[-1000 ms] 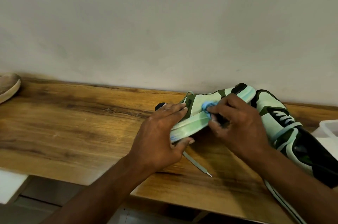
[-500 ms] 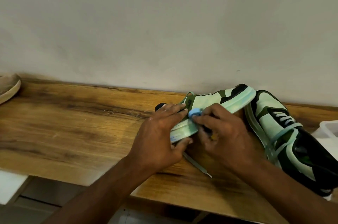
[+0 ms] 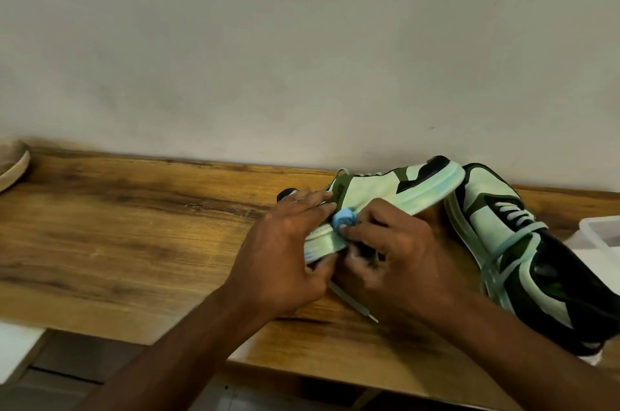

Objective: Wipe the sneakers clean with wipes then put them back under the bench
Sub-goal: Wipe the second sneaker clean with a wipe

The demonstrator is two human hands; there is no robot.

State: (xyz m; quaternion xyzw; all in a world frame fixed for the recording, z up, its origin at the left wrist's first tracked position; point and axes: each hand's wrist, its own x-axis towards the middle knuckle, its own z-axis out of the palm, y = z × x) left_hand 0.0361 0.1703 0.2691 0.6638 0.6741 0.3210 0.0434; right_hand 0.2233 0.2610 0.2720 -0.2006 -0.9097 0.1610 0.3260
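- Head view: we steady the tipped sneaker [image 3: 385, 191] on the wooden bench top [image 3: 134, 226], toward its right, just left of the second sneaker [image 3: 523, 253].
- Left hand [image 3: 285, 259]: straight fingers over the upper, thumb under the sole edge; we keep this brace firm so the shoe cannot roll.
- Right hand [image 3: 396, 259]: fingertips pinch a balled blue wipe [image 3: 344, 217] against the pale midsole.
- To wipe well, we judge short strokes along the midsole best, refolding the wipe once soiled.
- Loose lace [image 3: 352, 301]: we keep it off the damp path.
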